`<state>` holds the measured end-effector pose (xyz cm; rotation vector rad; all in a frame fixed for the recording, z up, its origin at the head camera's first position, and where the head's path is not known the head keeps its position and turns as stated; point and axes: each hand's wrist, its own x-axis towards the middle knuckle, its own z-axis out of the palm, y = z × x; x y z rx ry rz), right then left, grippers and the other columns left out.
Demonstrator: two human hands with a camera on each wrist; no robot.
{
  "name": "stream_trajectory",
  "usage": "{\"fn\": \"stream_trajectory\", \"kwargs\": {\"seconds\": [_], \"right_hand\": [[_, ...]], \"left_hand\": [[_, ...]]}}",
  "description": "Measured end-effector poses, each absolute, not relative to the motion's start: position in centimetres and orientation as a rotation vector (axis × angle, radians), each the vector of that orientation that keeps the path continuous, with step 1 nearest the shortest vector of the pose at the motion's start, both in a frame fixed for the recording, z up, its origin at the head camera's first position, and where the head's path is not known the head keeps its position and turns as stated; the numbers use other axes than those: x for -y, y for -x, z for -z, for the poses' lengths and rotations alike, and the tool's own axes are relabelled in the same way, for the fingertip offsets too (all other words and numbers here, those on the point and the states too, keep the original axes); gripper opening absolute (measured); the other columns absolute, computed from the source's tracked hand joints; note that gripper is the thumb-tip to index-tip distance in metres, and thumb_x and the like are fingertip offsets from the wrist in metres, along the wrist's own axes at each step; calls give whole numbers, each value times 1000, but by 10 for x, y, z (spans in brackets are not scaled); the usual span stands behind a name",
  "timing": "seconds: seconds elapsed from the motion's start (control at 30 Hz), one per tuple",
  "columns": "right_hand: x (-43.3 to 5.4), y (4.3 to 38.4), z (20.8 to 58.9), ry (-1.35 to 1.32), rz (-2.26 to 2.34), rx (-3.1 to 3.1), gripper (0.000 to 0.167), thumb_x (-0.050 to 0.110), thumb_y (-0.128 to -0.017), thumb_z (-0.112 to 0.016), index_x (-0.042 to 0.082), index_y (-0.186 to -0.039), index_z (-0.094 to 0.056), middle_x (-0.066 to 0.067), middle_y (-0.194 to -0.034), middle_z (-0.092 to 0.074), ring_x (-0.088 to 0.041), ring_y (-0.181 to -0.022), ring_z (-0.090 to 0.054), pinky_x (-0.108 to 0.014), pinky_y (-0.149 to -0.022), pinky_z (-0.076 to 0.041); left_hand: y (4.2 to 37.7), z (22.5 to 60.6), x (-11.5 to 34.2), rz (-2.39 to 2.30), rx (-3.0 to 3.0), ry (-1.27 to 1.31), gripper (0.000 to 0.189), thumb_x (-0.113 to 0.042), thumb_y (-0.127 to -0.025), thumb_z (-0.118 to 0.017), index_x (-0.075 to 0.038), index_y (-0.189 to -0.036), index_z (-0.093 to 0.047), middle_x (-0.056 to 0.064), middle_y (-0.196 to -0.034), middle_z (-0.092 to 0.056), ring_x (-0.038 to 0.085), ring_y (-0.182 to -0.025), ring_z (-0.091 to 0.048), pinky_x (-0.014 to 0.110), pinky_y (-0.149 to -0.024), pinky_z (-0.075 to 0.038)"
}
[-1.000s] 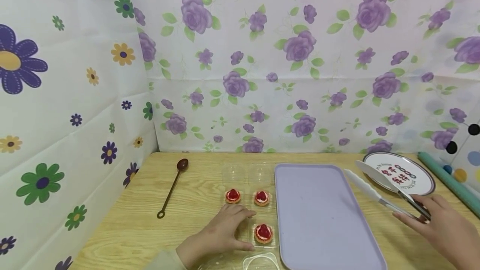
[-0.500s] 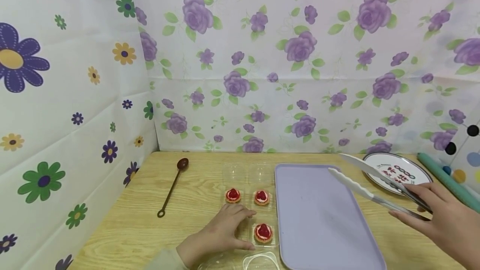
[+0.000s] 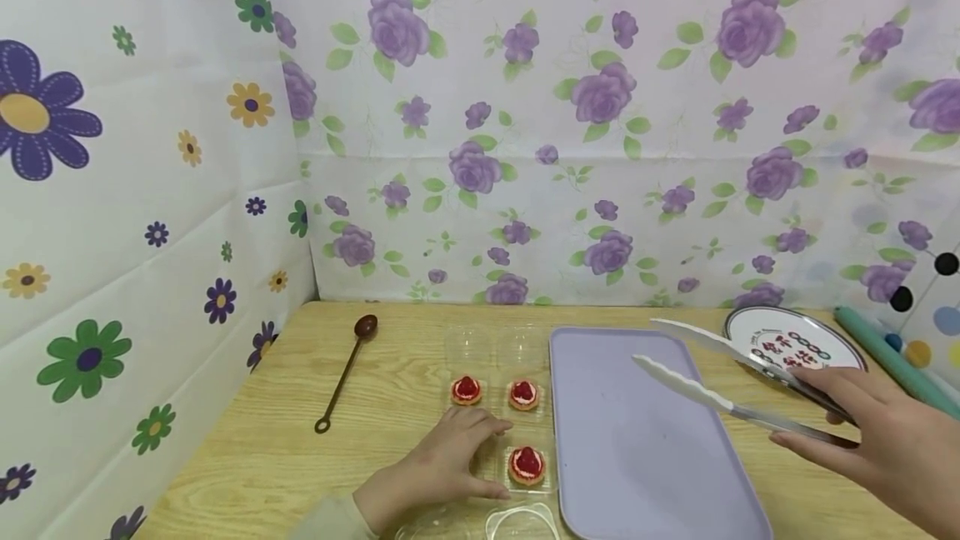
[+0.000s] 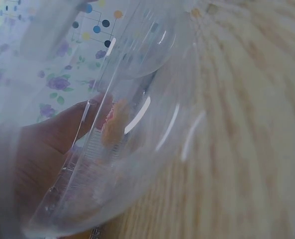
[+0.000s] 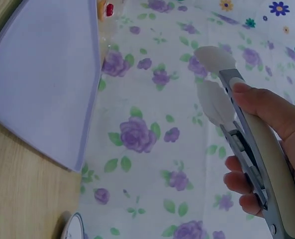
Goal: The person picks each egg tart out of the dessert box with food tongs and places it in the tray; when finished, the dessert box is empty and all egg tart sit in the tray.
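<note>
My left hand (image 3: 442, 461) rests over the near-left part of a clear plastic container (image 3: 504, 432), thumb and index finger extended and apart. Its palm hides that compartment. Three tarts with red berries and white cream show: a rear-left tart (image 3: 467, 391), a rear-right tart (image 3: 523, 395) and a near-right tart (image 3: 527, 467). Through the clear plastic (image 4: 152, 124) in the left wrist view, a tart (image 4: 115, 122) shows close to the thumb. My right hand (image 3: 885, 440) grips metal tongs (image 5: 251, 149) with white tips spread apart, held above the right side of a lilac tray (image 3: 630, 440).
A white plate (image 3: 757, 323) with red lettering lies at the back right, beside a green roll (image 3: 900, 365). A brown spoon (image 3: 345, 377) lies on the left of the wooden table (image 3: 270, 473). Flowered cloths (image 3: 525, 107) enclose the back and left.
My right hand has brought the tongs leftward from beside the plate to over the tray, the white tips still apart. The left hand stays on the container.
</note>
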<state>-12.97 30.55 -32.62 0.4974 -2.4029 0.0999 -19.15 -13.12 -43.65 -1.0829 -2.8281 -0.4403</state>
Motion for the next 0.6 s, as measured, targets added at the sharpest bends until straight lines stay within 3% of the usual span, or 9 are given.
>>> {"fn": "stream_trajectory", "kwargs": {"seconds": [0.1, 0.27, 0.37, 0.6], "right_hand": [[-300, 127, 321, -524, -85, 2420, 74, 50, -49, -86, 7, -106, -65, -4, -88, -65, -5, -59, -52, -15, -42, -33], [-293, 128, 313, -670, -43, 2319, 73, 66, -60, -74, 9, -105, -68, -1, -89, -66, -2, -57, -53, -9, -43, -35], [-288, 129, 311, -733, -8, 2306, 75, 71, -64, -66, 8, -105, -69, -4, -89, -66, -5, -54, -56, -13, -43, -38], [-270, 129, 313, -855, 41, 2303, 70, 69, -67, -67, 11, -106, -71, -1, -94, -68, 6, -51, -49, -12, -45, -37]], "left_hand": [[192, 436, 131, 449, 2829, 1083, 79, -63, -72, -70, -17, -134, -53, -6, -122, -60, 17, -121, -51, 40, -109, -38], [191, 436, 131, 453, 2822, 1085, 78, -63, -72, -71, -16, -133, -54, -6, -120, -61, 16, -119, -52, 38, -108, -39], [191, 437, 131, 449, 2806, 1091, 78, -62, -72, -70, -16, -133, -54, -6, -120, -61, 16, -119, -52, 39, -108, -39], [191, 436, 132, 463, 2810, 1091, 78, -63, -73, -70, -16, -133, -54, -6, -120, -61, 16, -119, -52, 39, -108, -39]]}}
